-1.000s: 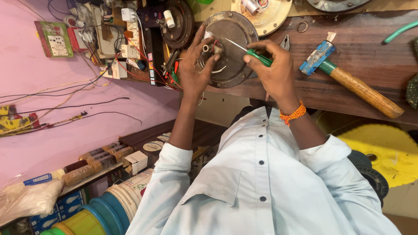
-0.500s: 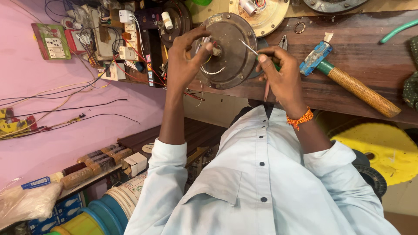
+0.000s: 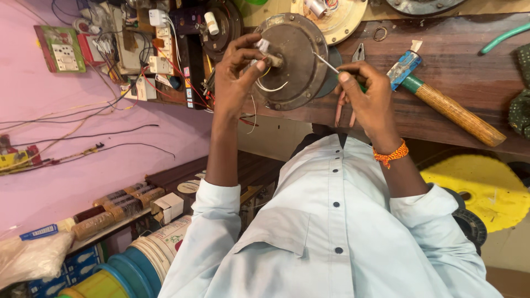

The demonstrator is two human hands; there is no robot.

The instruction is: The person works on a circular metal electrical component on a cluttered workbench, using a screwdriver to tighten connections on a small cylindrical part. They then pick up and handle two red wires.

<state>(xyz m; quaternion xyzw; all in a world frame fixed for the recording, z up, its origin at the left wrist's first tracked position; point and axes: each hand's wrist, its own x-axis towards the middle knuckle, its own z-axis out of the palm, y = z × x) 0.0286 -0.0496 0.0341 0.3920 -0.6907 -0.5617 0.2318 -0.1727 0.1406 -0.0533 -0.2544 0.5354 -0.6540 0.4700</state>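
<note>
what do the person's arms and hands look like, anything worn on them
Both arms wear pale blue shirt sleeves rolled up to about the elbow, leaving the forearms bare. The right wrist carries an orange thread band. The left hand and right hand are bare, with no gloves or rings visible.

There's the round metal motor cover (image 3: 292, 60), a dull brown-grey disc, worn and smudged, tipped up on its edge on the dark wooden bench so its flat face looks back toward the person. A short stub of shaft (image 3: 274, 59) pokes out of its centre, with pale thin wires (image 3: 270, 86) curling out below it and hanging over the disc's lower face. And the screwdriver (image 3: 326, 63): a slim bright metal shank, slanted, its tip resting against the disc just right of the centre; a sliver of green handle shows at the other end.
</note>
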